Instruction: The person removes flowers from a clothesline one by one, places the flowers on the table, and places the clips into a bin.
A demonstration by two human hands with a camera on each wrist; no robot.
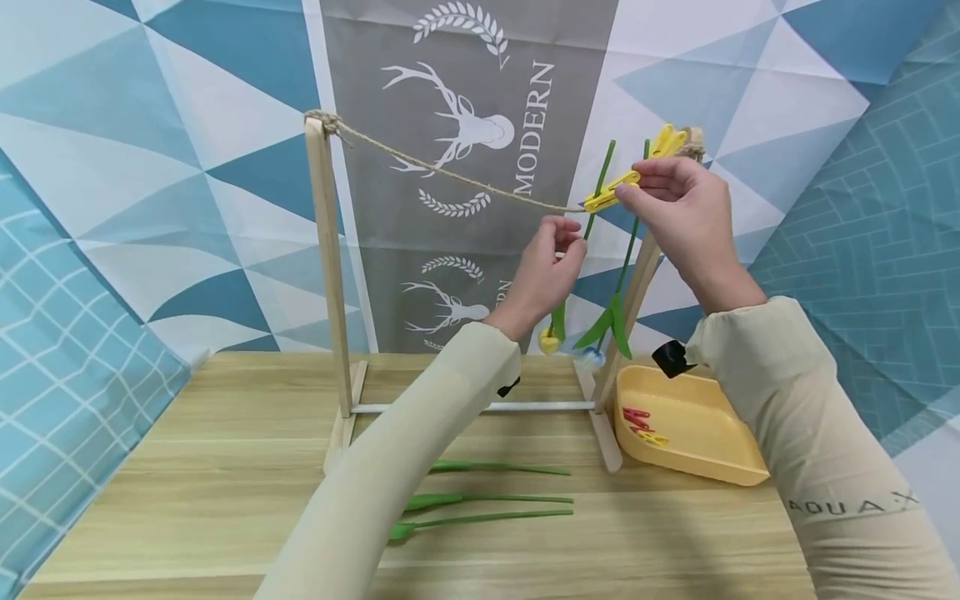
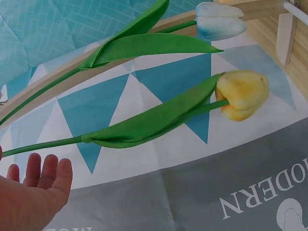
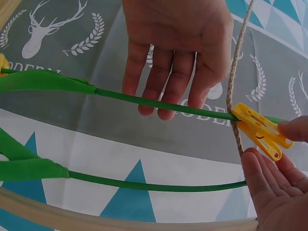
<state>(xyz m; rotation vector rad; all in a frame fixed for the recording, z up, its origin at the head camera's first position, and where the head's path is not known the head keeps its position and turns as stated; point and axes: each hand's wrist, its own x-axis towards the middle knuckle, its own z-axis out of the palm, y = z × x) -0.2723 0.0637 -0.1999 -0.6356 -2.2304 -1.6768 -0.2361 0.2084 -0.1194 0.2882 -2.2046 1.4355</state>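
Observation:
My right hand (image 1: pixel 686 212) pinches a yellow clothespin (image 1: pixel 611 193) by its handle end. In the right wrist view the clothespin's nose sits over the twine (image 3: pixel 236 72) and the green stem of a yellow tulip (image 2: pixel 243 94), which hangs bloom down. My left hand (image 1: pixel 543 267) is just below the twine, fingers loosely bent, beside that stem; whether it touches the stem I cannot tell. A pale blue tulip (image 2: pixel 219 21) hangs bloom down to the right, near a second yellow clothespin (image 1: pixel 666 140) at the post top.
A wooden frame (image 1: pixel 330 267) carries the twine between two posts. To its right, a yellow tray (image 1: pixel 705 417) holds red clothespins (image 1: pixel 637 419) and a yellow one. Several green-stemmed flowers (image 1: pixel 495 500) lie on the wooden table (image 1: pixel 187 500), partly behind my left sleeve.

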